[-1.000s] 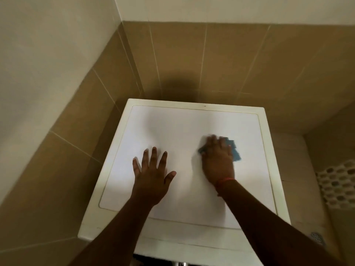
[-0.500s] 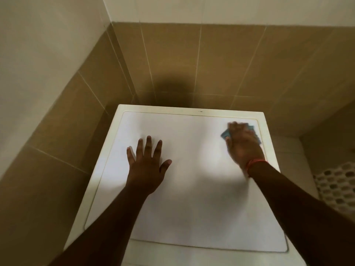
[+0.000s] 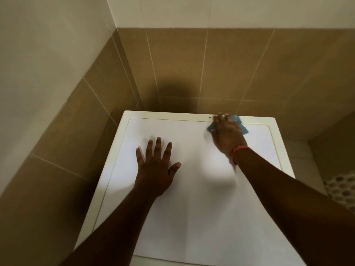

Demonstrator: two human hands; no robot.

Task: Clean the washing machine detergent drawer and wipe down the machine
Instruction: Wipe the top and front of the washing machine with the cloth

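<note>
Right hand (image 3: 227,131) lies flat over a blue cloth (image 3: 242,126), fingers stretched forward and pressing it down at the far right of the washing machine top (image 3: 201,208), right by the rear rim; that grip is broad and flat, palm on fabric, though the hand is blurred and I cannot tell whether the thumb tucks under the cloth. Left hand (image 3: 156,166) rests spread wide on the white top, left of centre, all fingers straight, holding nothing and apparently bracing the body. A red band (image 3: 238,152) circles the right wrist. Only the head view is given, and it shows the machine standing in a corner of brown tiled walls (image 3: 182,70). Judging by this, the wipe-down of the top is the step in hand, with the cloth at the back edge; the next move likely calls for a sweep along that rear rim and down the sides. No detergent drawer shows here, nor any container, so its state cannot be told
</note>
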